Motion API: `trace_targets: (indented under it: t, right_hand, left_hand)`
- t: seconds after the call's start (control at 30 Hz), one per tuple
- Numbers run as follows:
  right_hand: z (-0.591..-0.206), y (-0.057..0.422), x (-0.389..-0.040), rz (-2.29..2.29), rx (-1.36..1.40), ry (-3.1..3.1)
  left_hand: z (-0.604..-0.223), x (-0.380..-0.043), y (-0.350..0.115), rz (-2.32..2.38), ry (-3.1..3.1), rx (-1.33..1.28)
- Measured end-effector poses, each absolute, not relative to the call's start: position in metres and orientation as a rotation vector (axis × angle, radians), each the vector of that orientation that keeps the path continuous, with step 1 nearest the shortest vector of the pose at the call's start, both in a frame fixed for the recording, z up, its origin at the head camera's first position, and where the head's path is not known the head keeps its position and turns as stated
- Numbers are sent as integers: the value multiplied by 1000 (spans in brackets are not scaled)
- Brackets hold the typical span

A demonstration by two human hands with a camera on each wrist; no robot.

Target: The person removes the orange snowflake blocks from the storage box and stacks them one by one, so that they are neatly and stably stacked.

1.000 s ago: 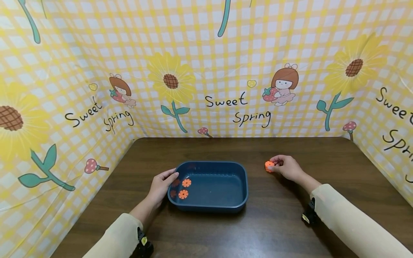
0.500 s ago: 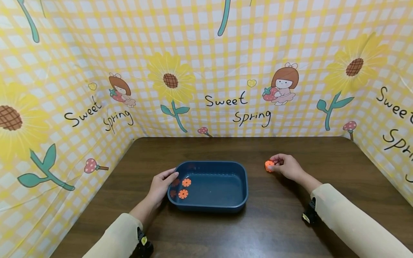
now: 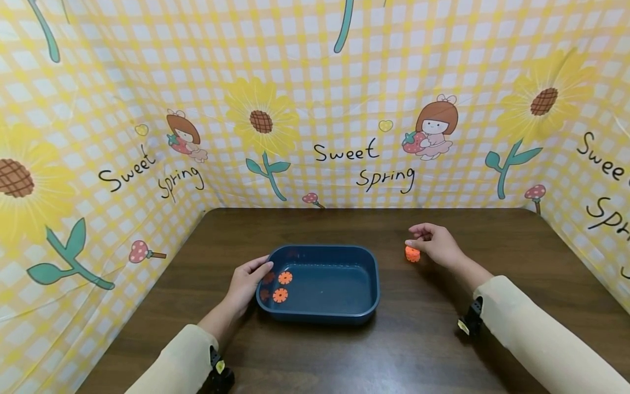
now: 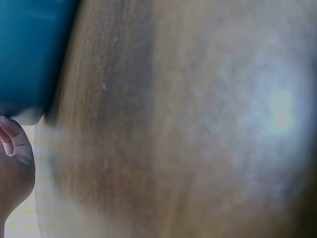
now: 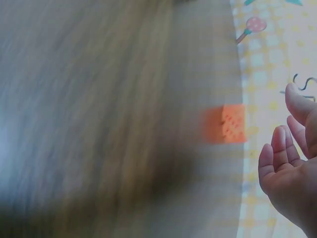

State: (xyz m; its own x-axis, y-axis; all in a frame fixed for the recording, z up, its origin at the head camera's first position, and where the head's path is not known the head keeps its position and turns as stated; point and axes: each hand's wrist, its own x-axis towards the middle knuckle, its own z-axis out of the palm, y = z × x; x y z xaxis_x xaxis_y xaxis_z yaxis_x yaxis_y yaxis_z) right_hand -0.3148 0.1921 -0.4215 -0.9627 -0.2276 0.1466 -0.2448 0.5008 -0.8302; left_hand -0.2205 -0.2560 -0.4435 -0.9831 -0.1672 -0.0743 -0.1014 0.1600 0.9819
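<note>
A dark blue rectangular plastic basin (image 3: 320,316) stands mid-table. My left hand (image 3: 246,282) grips its left rim, thumb over the edge and fingers along the outer side. Two orange notched interlocking discs (image 3: 285,278) lie inside near the left wall, mirrored in it. Right of the basin, a short stack of the same orange discs (image 3: 412,254) stands on the table. Just above and behind the stack is my right hand (image 3: 438,243), its fingers loosely bent. In the right wrist view the hand (image 5: 292,168) is apart from the stack (image 5: 234,123), with nothing between thumb and fingers.
The brown wooden table (image 3: 320,361) ends at a yellow checked cloth (image 3: 315,109) with sunflower prints, hung behind it and on both sides. Part of the basin's outer wall (image 4: 29,54) shows in the left wrist view.
My right hand has let go of the orange disc stack and risen slightly; the stack stays standing in place. My left hand and the basin have not moved.
</note>
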Motion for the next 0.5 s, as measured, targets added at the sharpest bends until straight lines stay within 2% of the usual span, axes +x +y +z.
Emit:
trace_targets:
  t: [0.5]
  right_hand:
    - [-395,156,-305,1607,521,-2621]
  left_hand:
    - [-442,-219,-256,-1982,-2360,276]
